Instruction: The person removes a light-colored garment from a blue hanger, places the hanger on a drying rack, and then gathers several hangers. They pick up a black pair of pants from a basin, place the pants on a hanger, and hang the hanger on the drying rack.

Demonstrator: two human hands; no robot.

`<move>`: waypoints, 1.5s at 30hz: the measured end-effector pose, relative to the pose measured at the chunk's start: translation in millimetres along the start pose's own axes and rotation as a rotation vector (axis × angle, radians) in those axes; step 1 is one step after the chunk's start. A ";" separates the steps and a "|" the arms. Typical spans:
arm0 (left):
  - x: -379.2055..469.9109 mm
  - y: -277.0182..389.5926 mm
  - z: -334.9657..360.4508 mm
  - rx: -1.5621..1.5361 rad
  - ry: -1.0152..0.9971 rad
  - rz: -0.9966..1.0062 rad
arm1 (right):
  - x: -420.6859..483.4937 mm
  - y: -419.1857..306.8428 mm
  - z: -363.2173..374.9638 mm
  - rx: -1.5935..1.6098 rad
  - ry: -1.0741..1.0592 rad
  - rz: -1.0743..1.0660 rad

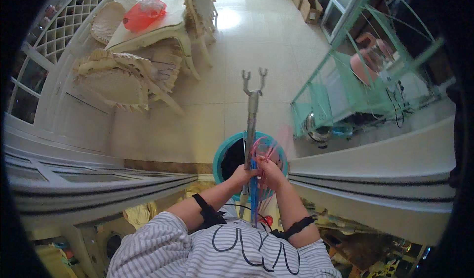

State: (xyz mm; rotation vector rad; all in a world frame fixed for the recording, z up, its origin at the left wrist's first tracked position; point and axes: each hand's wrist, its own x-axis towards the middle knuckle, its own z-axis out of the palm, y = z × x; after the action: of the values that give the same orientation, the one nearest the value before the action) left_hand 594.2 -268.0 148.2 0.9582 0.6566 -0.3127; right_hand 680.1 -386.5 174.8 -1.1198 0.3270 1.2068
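My left hand (243, 176) is closed around a metal clothes pole (252, 118) with a forked, double-hooked end pointing away from me. Close beside it, my right hand (269, 171) grips a bunch of thin pink hangers (263, 148). Blue hangers (253, 189) hang down between the two hands; which hand bears them I cannot tell. Below is a round teal tub (219, 155) with dark cloth (233, 157) inside. My forearms and the hangers hide part of the tub.
White sliding door panels (111, 183) flank me on both sides. Ahead left, cream chairs (114, 79) surround a table (170, 31) bearing a red plastic bag (145, 13). A green metal rack (339, 70) stands at right. Cardboard boxes (311, 8) sit farther back on the tiled floor (255, 44).
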 end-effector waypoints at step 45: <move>366.8 445.9 -235.5 0.733 0.217 0.333 | 464.5 -303.7 178.6 -0.211 0.004 -0.049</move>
State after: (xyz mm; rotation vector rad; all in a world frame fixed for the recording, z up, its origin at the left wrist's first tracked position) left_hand 1018.8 187.0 108.7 1.7992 0.5687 -0.1485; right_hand 1059.7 44.7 75.5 -1.3053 0.1766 1.2160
